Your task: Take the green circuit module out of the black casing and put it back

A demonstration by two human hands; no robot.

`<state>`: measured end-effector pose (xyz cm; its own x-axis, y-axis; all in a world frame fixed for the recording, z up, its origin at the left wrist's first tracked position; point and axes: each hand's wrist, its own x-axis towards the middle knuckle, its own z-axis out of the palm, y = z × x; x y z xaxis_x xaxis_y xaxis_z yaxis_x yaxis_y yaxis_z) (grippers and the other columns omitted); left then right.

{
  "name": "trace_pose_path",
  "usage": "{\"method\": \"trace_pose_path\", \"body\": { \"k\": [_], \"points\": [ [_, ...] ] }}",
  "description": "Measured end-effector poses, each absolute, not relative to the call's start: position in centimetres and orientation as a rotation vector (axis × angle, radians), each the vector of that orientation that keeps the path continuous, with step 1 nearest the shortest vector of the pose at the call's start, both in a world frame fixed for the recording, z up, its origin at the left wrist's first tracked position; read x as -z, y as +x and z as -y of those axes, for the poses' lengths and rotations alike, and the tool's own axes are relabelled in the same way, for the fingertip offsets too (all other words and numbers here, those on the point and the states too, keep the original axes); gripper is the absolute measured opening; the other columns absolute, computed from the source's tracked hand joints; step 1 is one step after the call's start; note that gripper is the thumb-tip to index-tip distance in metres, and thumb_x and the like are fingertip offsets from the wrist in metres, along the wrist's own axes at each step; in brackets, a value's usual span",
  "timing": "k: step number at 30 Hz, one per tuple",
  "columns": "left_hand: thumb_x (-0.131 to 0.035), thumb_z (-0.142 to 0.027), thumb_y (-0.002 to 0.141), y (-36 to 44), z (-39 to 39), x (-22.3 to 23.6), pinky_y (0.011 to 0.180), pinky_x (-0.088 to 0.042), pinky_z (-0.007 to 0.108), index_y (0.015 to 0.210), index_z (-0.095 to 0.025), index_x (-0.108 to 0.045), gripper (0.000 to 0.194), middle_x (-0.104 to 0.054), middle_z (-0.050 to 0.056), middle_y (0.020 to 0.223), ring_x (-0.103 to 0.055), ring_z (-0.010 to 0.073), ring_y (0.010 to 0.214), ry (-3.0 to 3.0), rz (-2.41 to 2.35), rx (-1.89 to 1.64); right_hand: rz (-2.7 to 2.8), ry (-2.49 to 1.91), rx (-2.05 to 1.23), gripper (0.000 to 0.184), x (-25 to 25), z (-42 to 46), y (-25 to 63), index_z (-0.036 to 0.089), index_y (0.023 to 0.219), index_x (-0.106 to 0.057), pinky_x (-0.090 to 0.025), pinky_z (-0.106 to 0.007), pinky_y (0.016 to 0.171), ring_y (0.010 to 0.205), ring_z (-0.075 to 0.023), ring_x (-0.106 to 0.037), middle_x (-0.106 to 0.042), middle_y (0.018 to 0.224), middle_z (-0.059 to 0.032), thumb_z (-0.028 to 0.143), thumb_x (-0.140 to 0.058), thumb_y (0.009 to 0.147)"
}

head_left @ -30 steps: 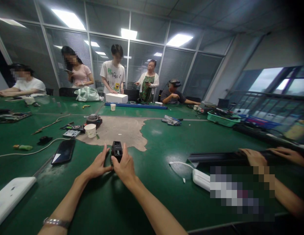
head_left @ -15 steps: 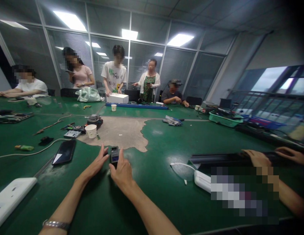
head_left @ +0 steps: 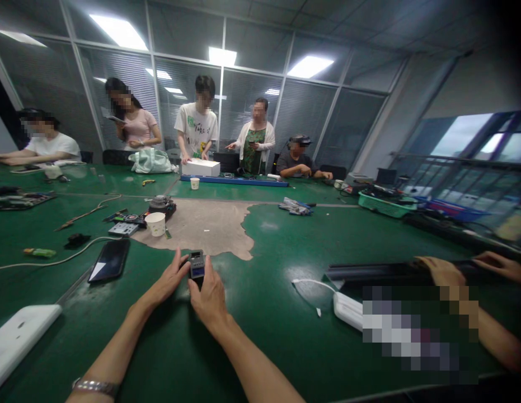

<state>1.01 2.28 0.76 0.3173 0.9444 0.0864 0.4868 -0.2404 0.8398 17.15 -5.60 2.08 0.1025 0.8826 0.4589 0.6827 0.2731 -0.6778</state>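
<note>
1. The small box [head_left: 197,263], dark with a little screen on its upper face, is just below and left of the middle of the frame, between the two hands.
2. The right hand [head_left: 210,296] is curled about the box's near end, thumb at the near left corner and forefinger along the right side; the box lies just beyond its palm.
3. The left hand [head_left: 171,280] has its fingers loosely extended, tips at the box's left side; I cannot tell whether they press on it. A metal band [head_left: 96,386] circles that wrist, lower left of the frame.
4. Left of the hands, a phone [head_left: 110,261] lies flat on the green table [head_left: 285,240].
5. Above the left hand, a paper cup [head_left: 155,224] stands upright at the edge of a bare brown patch [head_left: 210,224].
6. In the lower left corner is a white power strip [head_left: 25,341].
7. At the right of the frame, another person's hand [head_left: 445,273] rests on a long black bar [head_left: 369,273].
</note>
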Motion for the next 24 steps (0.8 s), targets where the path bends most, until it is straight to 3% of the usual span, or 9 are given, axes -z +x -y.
{"method": "trace_pose_path", "body": {
  "k": [8,13,17,24],
  "points": [
    [-0.031,-0.072,0.097,1.4,-1.0,-2.8,0.125,-0.021,0.045,0.163,-0.012,0.004,0.096,-0.036,0.015,0.162,-0.028,0.0294,0.153,1.807,-1.289,-0.819,1.413,-1.327,-0.322,0.075,-5.1,5.1,18.6,0.007,0.154,-0.034,-0.048,-0.040,0.108,0.132,-0.0280,-0.058,-0.058,0.142,-0.0204,0.035,-0.062,0.091],
    [-0.034,-0.072,0.096,1.4,-1.2,-2.6,0.126,-0.020,0.047,0.163,-0.014,0.000,0.095,-0.035,0.014,0.163,-0.029,0.0313,0.152,1.759,-1.296,-0.831,1.304,-1.364,-0.348,0.078,-6.6,4.9,23.7,0.004,0.154,-0.033,-0.048,-0.038,0.108,0.126,-0.0264,-0.062,-0.064,0.135,-0.0202,0.040,-0.062,0.091],
    [-0.033,-0.074,0.095,1.3,-1.6,-2.0,0.126,-0.018,0.049,0.163,-0.013,0.004,0.098,-0.035,0.015,0.163,-0.029,0.0329,0.152,1.780,-1.275,-0.815,1.336,-1.507,-0.264,0.075,-4.8,6.1,27.4,0.007,0.152,-0.038,-0.047,-0.044,0.108,0.129,-0.0302,-0.060,-0.061,0.139,-0.0209,0.041,-0.062,0.089],
    [-0.030,-0.073,0.097,1.3,-1.4,-2.0,0.126,-0.019,0.046,0.162,-0.012,0.005,0.096,-0.034,0.016,0.163,-0.029,0.0304,0.153,1.838,-1.295,-0.798,1.415,-1.615,-0.219,0.078,-1.2,7.1,28.4,0.005,0.155,-0.031,-0.047,-0.044,0.107,0.128,-0.0315,-0.060,-0.062,0.136,-0.0218,0.035,-0.059,0.089]
  ]
}}
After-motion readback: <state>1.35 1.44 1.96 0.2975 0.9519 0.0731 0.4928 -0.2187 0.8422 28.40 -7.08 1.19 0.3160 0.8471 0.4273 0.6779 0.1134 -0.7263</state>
